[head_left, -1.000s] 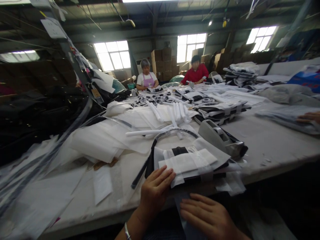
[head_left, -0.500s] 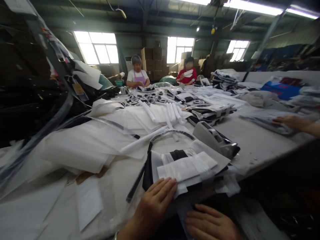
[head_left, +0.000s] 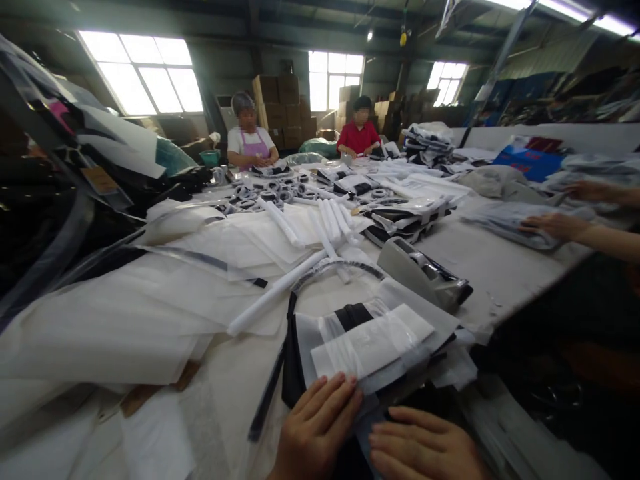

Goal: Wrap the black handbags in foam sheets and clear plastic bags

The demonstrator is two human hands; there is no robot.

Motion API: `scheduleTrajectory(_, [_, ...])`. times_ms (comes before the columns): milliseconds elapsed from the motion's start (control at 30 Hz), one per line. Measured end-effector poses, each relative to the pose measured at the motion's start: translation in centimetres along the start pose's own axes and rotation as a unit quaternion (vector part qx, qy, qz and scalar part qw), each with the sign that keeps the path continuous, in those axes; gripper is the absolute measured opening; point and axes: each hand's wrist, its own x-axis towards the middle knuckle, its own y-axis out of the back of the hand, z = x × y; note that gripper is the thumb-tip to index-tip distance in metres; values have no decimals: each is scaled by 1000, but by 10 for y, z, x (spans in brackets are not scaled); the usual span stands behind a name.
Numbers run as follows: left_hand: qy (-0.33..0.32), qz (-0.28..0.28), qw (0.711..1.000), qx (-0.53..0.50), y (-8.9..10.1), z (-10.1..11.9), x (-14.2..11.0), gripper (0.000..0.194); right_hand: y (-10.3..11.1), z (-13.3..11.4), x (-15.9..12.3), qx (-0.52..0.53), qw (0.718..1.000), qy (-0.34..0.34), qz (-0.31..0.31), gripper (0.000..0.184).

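A black handbag (head_left: 294, 363) lies at the table's near edge, its strap (head_left: 330, 267) covered in clear wrap and looped away from me. White sheeting and a folded white packet (head_left: 373, 343) cover its upper face. My left hand (head_left: 320, 420) rests with straight fingers on the bag's near edge, the fingertips touching the packet's lower side. Lower right, my right hand (head_left: 425, 443) is stretched out flat, beside a bluish translucent plastic piece (head_left: 369, 421); whether it touches this is unclear. Just beyond the bag stands a grey tape dispenser (head_left: 420, 273).
White sheets (head_left: 110, 320) spread across the left, with white rolls (head_left: 280, 290) behind. Wrapped bags (head_left: 410, 213) and several rings (head_left: 270, 195) lie farther back. Two people sit opposite. Another person's hands (head_left: 555, 227) press a plastic-covered stack (head_left: 500, 220) at right.
The view has shifted, so the background sits farther left. My left hand has slid slightly along the bag's near edge. The co-worker's second hand now shows at right.
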Motion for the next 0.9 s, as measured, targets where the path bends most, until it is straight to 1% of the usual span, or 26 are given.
scheduleTrajectory(67, [13, -2, 1000, 2, 0, 2, 1, 35, 4, 6, 9, -13, 1000, 12, -8, 25])
scheduleTrajectory(133, [21, 0, 1000, 1, -2, 5, 0, 32, 4, 14, 17, -22, 999, 28, 8, 25])
scheduleTrajectory(267, [42, 25, 999, -7, -5, 10, -2, 29, -5, 35, 28, -13, 999, 38, 25, 25])
scheduleTrajectory(367, [51, 32, 998, 3, -5, 11, -2, 29, -14, 48, 36, 14, 998, 32, 46, 26])
scheduleTrajectory(467, [86, 12, 996, -34, 0, 13, 1, 31, -22, 57, 41, 50, 997, -2, 61, 26])
scheduleTrajectory(567, [152, -7, 984, -96, 4, 16, 7, 33, -27, 62, 41, 97, 993, -61, 40, 32])
scheduleTrajectory(700, [248, 6, 959, -133, -2, 21, 9, 19, -29, 63, 38, 140, 984, -111, 23, 48])
scheduleTrajectory(767, [265, 16, 955, -133, -7, 23, 7, 15, -29, 62, 38, 135, 983, -122, 24, 49])
scheduleTrajectory(900, [255, 17, 961, -108, -14, 23, -1, 12, -29, 60, 40, 87, 988, -123, 30, 36])
